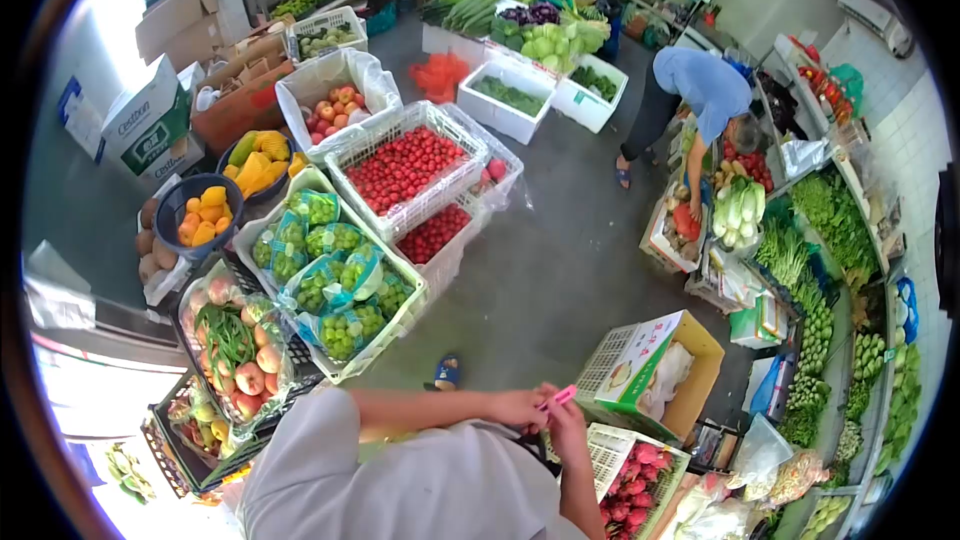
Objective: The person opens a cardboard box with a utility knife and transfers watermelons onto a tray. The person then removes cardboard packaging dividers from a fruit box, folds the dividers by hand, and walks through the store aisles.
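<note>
Both of my hands are close together in front of my body, at the lower middle of the view. A small pink object (559, 399) sticks out between them. My left hand (521, 408) comes in from the left with its fingers bent at the object. My right hand (569, 432) reaches up from below, its fingers closed around the object. Which hand bears it is hard to tell. Just right of them stands an open cardboard box (622, 380) with a plastic bag inside, and below it a crate of dragon fruit (634, 488).
Crates of green grapes (335, 280), cherry tomatoes (405, 170) and peaches (240, 350) stand at left. A person in a blue shirt (703, 90) bends over boxes at upper right. Vegetable shelves (845, 320) line the right side. White foam boxes (505, 100) stand ahead.
</note>
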The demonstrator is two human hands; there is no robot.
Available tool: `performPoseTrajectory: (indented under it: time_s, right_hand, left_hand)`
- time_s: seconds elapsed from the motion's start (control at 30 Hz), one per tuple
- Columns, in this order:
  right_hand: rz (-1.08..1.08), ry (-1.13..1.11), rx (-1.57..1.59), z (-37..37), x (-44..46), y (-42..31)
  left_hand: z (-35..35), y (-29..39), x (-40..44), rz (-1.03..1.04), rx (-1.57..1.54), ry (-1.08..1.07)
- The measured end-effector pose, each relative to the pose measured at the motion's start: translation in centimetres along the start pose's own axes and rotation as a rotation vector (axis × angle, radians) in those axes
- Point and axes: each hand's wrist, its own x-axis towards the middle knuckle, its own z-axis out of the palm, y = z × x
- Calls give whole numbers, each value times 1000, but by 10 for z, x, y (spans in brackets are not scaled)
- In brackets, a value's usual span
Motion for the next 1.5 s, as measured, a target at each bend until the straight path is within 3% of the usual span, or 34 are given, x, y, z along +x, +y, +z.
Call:
performPoseTrajectory:
  time_s: [0.03,0.1,0.17,0.2,0.23,0.3,0.33,0.37,0.43,0.5,0.57,0.6,0.77,0.83,0.97,1.2,1.4,1.5]
  right_hand:
    - [0,-17,-44,-6,19,-16]
    - [-79,84,2,-10,56,-41]
    - [-89,156,112,-20,101,-69]
    - [-101,229,214,-30,122,-83]
    - [-86,227,211,-53,144,-92]
    - [-49,265,309,-112,194,-100]
    - [-50,407,178,-119,217,-118]
    - [-37,398,168,-135,239,-127]
    - [70,539,-324,-192,299,-129]
    - [24,505,-446,-235,349,-131]
    - [-10,360,-730,-249,386,-157]
    - [-58,353,-952,-261,406,-165]
    - [53,78,-1053,-240,514,-271]
    - [-64,115,-1127,-235,560,-300]
    - [229,253,-1105,-290,653,-314]
    - [292,53,-1218,-274,723,-390]
    - [355,-64,-1282,-235,824,-441]
    - [350,-156,-1315,-213,898,-465]
  left_hand:
    - [-16,5,17,-46,102,-29]
    - [-46,35,39,-32,2,-27]
    - [-78,61,59,-110,126,102]
    - [-102,50,81,-105,139,67]
    - [-125,23,105,33,289,203]
    - [-164,53,124,-152,320,307]
    - [-184,74,131,-177,305,384]
    - [-201,89,138,-203,289,460]
    - [-241,94,162,-173,393,632]
    - [-267,147,175,-377,471,798]
    - [-297,128,190,-199,544,1007]
    - [-306,138,195,-206,521,1034]
    - [-380,158,222,-129,588,1500]
    - [-412,175,232,-161,622,1652]
    - [-491,204,247,-244,676,1989]
    - [-622,230,283,-382,510,2147]
    - [-656,261,301,-714,354,2164]
    - [-664,270,305,-773,378,2179]
